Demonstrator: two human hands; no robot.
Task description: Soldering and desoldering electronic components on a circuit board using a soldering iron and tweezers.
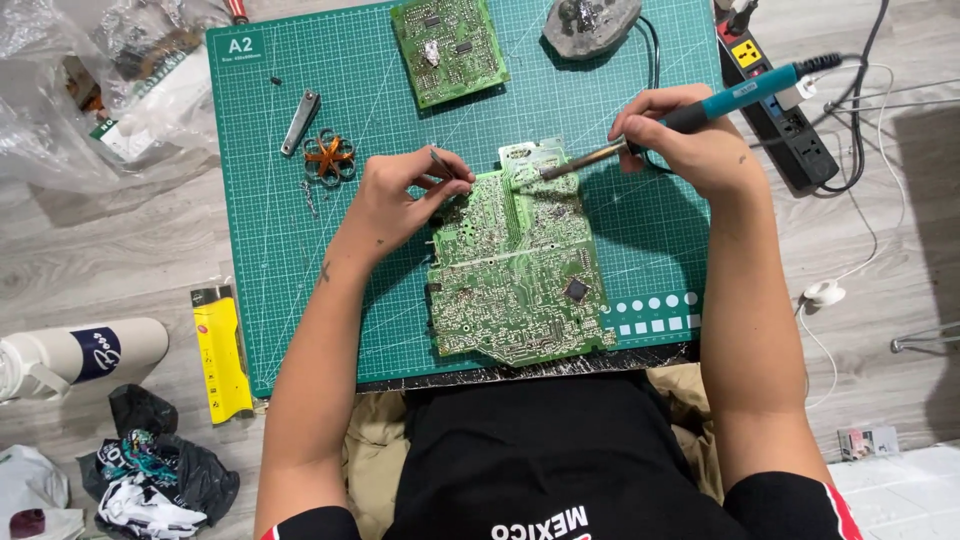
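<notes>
**Bench entry: board, iron and tweezers at the point of contact**

Item 1. Large green printed circuit board (520,270), solder side up, lying flat on the green gridded cutting mat (290,290). Long axis runs away from the person toward the mat's far edge. It sits directly ahead of the body, between the two forearms; its far end lies just under both hands.

Item 2. Soldering iron with teal handle and dark grip (690,112), held in the right hand (690,145). The iron slants from upper right down to the left; its metal tip meets the board's far edge, at a pale green raised section there. Fingers wrapped closed around the grip, pen fashion. Cord trails to the right.

Item 3. Thin metal tweezers (441,162), pinched in the left hand (400,200). Fingers drawn together on the tool; the points aim toward the board's far-left corner, near the iron's tip but apart from it. Whether the points touch the board cannot be told.

Relation of note: both tools converge on the board's far end, the iron from the right, the tweezers from the left; the right hand's tool is the one in contact.

Nearby: a second, smaller green circuit board (448,48) at the mat's far edge; a black power strip (785,125) to the right; a yellow flat package (222,352) left of the mat.
</notes>
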